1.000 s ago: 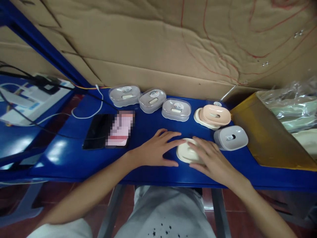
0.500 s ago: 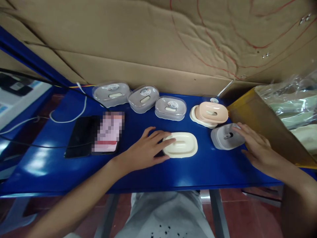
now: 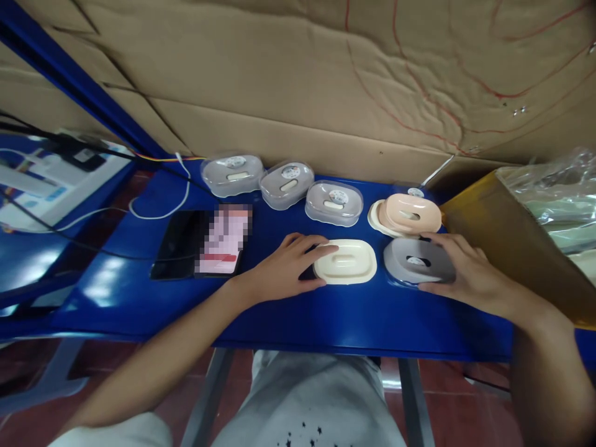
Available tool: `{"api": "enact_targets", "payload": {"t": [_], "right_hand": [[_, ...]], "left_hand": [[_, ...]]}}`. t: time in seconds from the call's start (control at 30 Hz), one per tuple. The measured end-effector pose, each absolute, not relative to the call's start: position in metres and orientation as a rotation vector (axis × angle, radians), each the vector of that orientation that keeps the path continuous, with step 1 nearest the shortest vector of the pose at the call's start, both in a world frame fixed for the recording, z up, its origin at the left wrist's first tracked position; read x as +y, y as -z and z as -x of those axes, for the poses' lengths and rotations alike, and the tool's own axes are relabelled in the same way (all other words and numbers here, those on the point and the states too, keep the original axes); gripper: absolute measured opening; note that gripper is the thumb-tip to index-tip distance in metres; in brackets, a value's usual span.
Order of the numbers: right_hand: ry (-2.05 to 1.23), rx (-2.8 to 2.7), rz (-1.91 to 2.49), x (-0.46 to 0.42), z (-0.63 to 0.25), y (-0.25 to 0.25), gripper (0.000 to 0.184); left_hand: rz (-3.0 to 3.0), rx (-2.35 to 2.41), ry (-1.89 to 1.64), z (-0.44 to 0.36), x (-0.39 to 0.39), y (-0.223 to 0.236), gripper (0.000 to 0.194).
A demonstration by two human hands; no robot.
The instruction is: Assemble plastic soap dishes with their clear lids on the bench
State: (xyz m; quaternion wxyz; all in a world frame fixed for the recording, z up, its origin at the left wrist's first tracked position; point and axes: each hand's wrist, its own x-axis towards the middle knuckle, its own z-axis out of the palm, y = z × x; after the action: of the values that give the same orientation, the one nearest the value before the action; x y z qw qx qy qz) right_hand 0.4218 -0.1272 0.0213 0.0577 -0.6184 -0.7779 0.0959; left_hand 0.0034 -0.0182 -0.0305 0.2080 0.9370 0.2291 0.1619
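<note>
My left hand (image 3: 298,264) grips the left end of a cream oval soap dish base (image 3: 349,270) lying flat on the blue table, its fingertips over the far side and thumb at the near edge. To the right, my right hand (image 3: 460,267) is wrapped round the right end of a grey soap dish tray (image 3: 421,259) that has a slot in its middle. A clear rim shows beneath the grey tray. Behind it, a peach slotted tray (image 3: 410,212) rests overlapping a cream oval piece (image 3: 375,217).
Three grey soap dishes with clear covers (image 3: 334,203) line the back against the cardboard. Two phones (image 3: 223,239) lie on the left by a white cable (image 3: 158,216). A carton (image 3: 484,214) with plastic-wrapped pieces stands right. A power strip (image 3: 60,192) is far left.
My right hand has shifted left and closed round the grey tray, which now sits nearer the cream base. My left hand stays on the base. The camera view has turned slightly left.
</note>
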Motion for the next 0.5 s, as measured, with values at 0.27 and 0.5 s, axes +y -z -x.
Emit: {"api": "enact_targets", "payload": {"t": [0.27, 0.5], "right_hand": [[-0.152, -2.37, 1.811, -0.11, -0.378, -0.035, 0.076], [-0.082, -2.382, 1.762, -0.123, -0.369, -0.054, 0.069]], "left_hand": [[-2.496, 0.717, -0.451, -0.001, -0.019, 0.025, 0.071], [-2.51, 0.719, -0.413, 0.0, -0.018, 0.015, 0.073]]}}
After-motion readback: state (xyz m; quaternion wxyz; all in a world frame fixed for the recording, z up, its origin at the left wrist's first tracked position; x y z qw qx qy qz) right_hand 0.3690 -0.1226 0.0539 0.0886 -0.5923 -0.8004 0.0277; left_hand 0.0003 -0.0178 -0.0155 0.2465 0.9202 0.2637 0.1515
